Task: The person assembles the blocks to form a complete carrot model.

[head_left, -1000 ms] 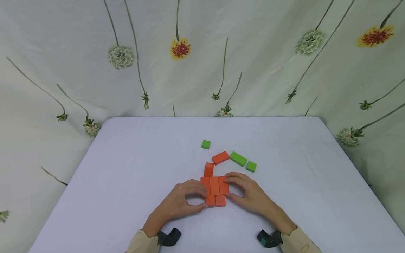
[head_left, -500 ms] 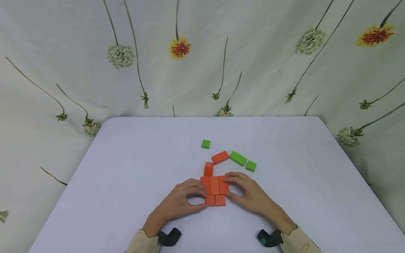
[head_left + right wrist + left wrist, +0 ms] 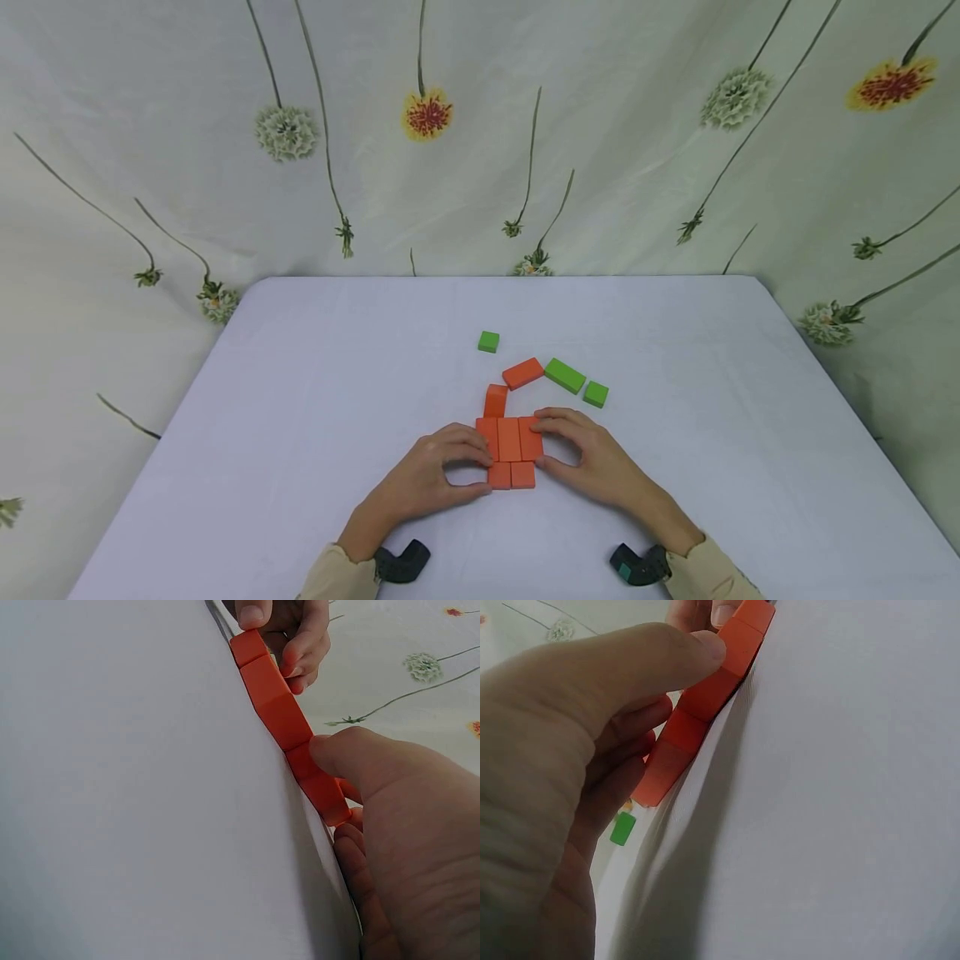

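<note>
Several orange wooden blocks lie flat against each other in the middle of the table. Three long ones stand side by side, and two square ones adjoin their near ends. My left hand (image 3: 437, 472) holds the left square block (image 3: 500, 477), thumb at its near edge and fingers curled at its far left side. My right hand (image 3: 588, 457) grips the right long block (image 3: 532, 446) between thumb and fingertips along its right side. The right square block (image 3: 523, 476) lies between the hands. In the left wrist view the thumb (image 3: 697, 660) presses against the orange row.
Beyond the row stands an orange block (image 3: 495, 401), then a slanted orange block (image 3: 522, 373). A long green block (image 3: 564, 376) and a green cube (image 3: 596, 394) continue to the right. Another green cube (image 3: 488, 342) lies farther back on the white table (image 3: 337, 358). A flowered cloth (image 3: 615, 167) hangs behind.
The two square blocks line up slightly more evenly at their near edge than a second ago. Both hands stay practically in place.
</note>
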`<control>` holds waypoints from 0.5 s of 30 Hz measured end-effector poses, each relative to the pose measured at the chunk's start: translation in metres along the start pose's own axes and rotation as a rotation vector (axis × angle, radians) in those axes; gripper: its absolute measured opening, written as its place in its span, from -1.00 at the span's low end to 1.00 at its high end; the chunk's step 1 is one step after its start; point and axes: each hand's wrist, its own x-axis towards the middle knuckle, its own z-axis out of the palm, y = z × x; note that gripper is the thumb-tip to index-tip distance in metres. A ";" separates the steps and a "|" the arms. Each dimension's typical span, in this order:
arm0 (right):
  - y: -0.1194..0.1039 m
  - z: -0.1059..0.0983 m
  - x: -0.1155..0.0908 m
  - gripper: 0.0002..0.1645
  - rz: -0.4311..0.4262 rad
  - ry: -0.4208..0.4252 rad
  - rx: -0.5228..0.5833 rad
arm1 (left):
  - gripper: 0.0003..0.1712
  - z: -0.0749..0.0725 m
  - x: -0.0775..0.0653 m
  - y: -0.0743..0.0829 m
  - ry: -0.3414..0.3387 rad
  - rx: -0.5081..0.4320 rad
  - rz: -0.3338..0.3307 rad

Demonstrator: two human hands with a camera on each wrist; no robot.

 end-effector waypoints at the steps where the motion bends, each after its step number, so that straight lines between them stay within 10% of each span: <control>1: 0.000 0.000 0.000 -0.47 -0.003 -0.001 -0.001 | -0.68 0.000 0.000 0.000 0.002 0.001 0.002; 15: -0.003 0.000 -0.002 -0.33 0.053 -0.077 0.017 | -0.57 0.001 0.001 -0.002 0.187 0.143 -0.159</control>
